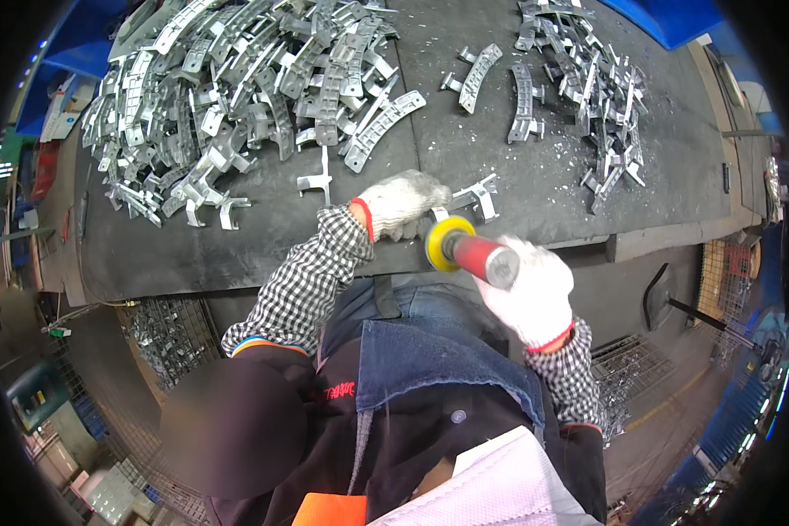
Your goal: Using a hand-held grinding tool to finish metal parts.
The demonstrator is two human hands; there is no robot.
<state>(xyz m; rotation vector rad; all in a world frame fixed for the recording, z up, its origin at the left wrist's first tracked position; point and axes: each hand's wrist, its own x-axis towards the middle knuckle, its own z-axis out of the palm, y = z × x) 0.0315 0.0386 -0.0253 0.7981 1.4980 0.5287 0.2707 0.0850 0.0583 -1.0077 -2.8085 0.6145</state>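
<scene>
My left hand (405, 203), in a white knit glove with a red cuff, is closed at the front of the dark table. A small silver metal bracket (478, 197) sticks out from its fingers on the right, its near end hidden by the glove. My right hand (533, 294), gloved the same way, is wrapped round a red cylindrical hand tool (482, 259) with a grey end and a round yellow disc (450, 244). The disc sits close to the bracket; whether they touch cannot be made out.
A large heap of curved metal brackets (237, 79) covers the table's (237, 254) far left. A smaller pile of brackets (600, 105) stands at the far right. Two loose brackets lie between, among scattered chips. Wire baskets of metal parts (175, 337) stand below the table.
</scene>
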